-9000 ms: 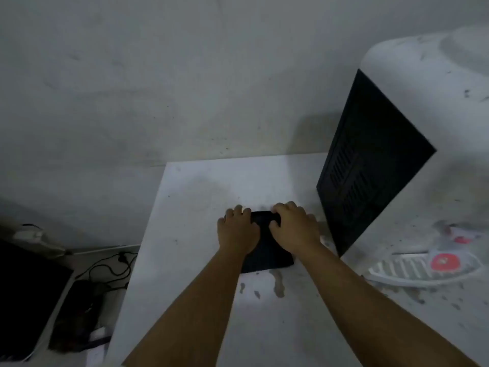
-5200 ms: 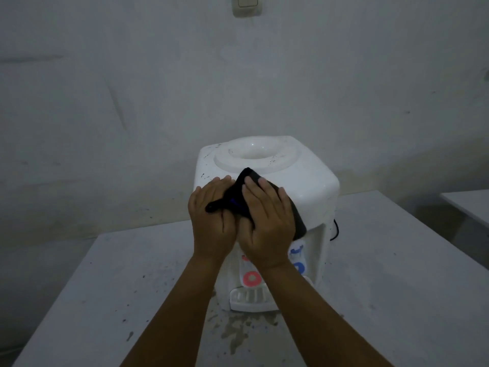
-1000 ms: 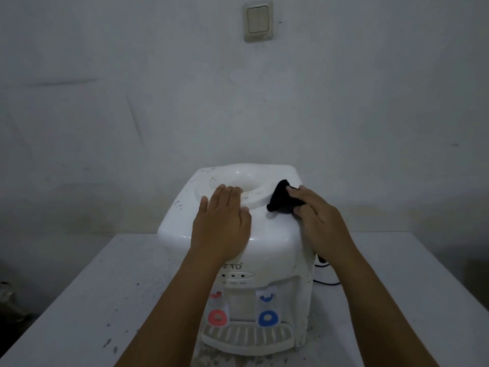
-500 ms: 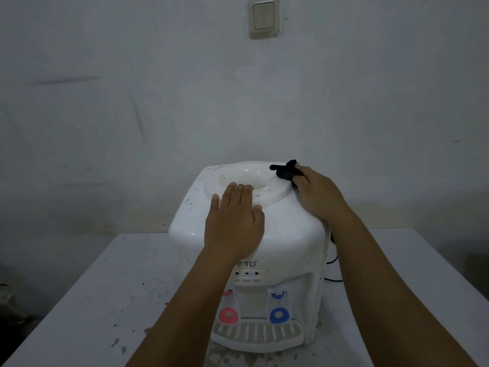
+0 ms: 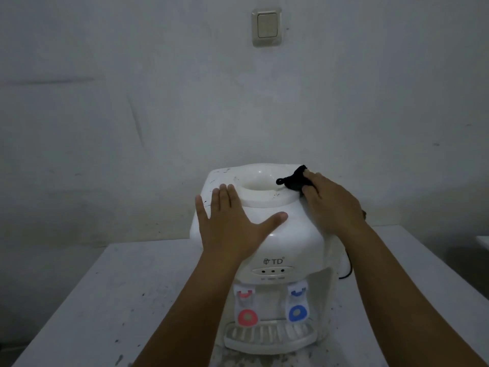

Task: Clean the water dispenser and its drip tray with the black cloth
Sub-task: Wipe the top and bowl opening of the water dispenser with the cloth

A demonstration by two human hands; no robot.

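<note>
A white water dispenser (image 5: 288,239) stands on a white table (image 5: 105,300), its red tap (image 5: 247,317) and blue tap (image 5: 298,313) facing me. The slatted drip tray (image 5: 270,337) sits at its foot. My left hand (image 5: 232,229) lies flat, fingers spread, on the front left of the top. My right hand (image 5: 330,205) presses the bunched black cloth (image 5: 293,180) against the right rim of the round bottle well (image 5: 260,185); most of the cloth is hidden under the fingers.
Dark specks mark the dispenser's top left corner and the table. A black power cord (image 5: 348,266) trails behind the dispenser on the right. A wall switch (image 5: 266,27) is high on the grey wall. Another white surface (image 5: 483,242) shows at the far right.
Over the last second my right hand slid the cloth back along the right rim of the well. My left hand shifted left and spread its fingers. Earlier both hands pressed the cloth on the table.
</note>
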